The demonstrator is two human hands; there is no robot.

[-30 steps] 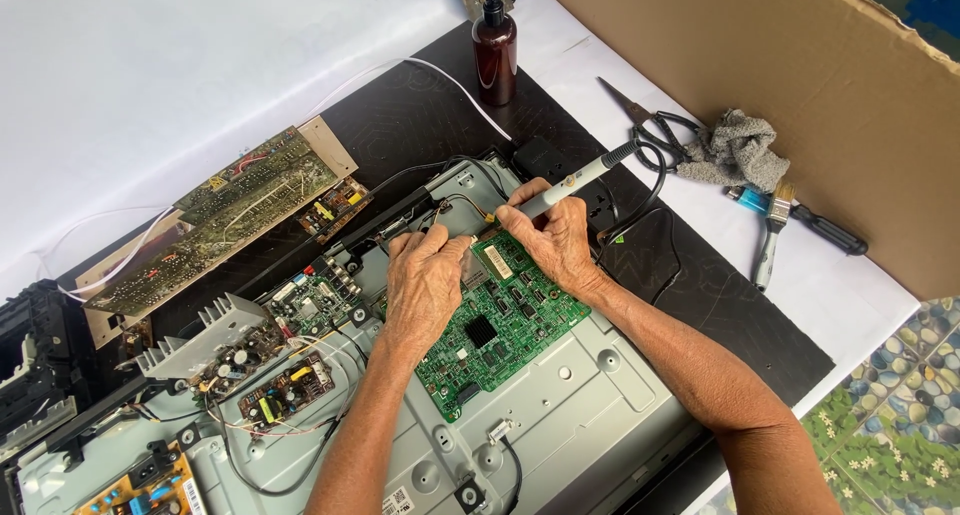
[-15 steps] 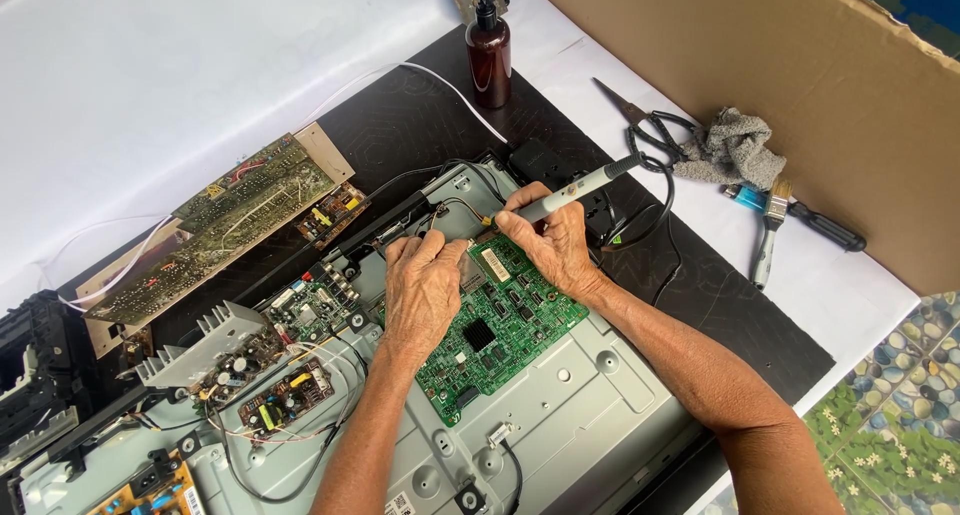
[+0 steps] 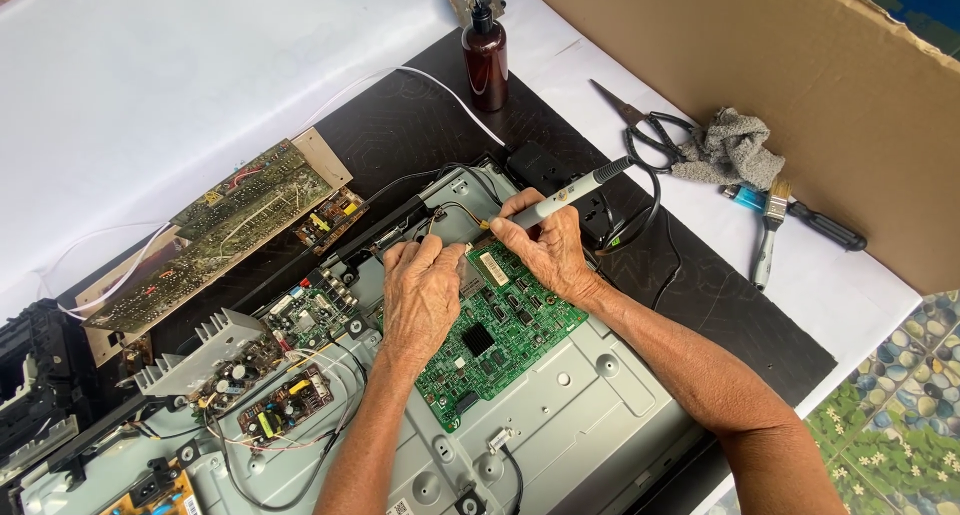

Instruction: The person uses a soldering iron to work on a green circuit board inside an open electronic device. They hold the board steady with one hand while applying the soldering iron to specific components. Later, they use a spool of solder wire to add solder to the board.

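A person works with both bare hands on a green circuit board point(image 3: 500, 340) that lies on the grey metal chassis point(image 3: 590, 415) of an opened flat-screen set, on a black mat point(image 3: 420, 125) over a white-covered table point(image 3: 150, 65). The right hand point(image 3: 550, 245) is closed round a slim grey soldering pen point(image 3: 560, 197), pinching it between thumb and fingers, with its tip pointing down to the left at the upper edge of the green board, just beside a thin cable. The left hand point(image 3: 422, 290) rests palm down on the upper left part of the same board, its fingers held close together and curled at the board's top edge, near the pen's tip; whether they pinch anything cannot be told. Left of the hands sit smaller boards with heat sinks and coloured wires point(image 3: 270, 390), and farther up the mat lies a loose brown circuit board point(image 3: 235, 225). A dark brown bottle point(image 3: 485, 55) stands upright at the mat's far edge. To the right, well apart from the hands, lie black-handled scissors point(image 3: 645, 135), a grey rag point(image 3: 730, 150), a small paintbrush point(image 3: 768, 230) and a screwdriver point(image 3: 810, 220), in front of a tilted sheet of cardboard point(image 3: 760, 65)
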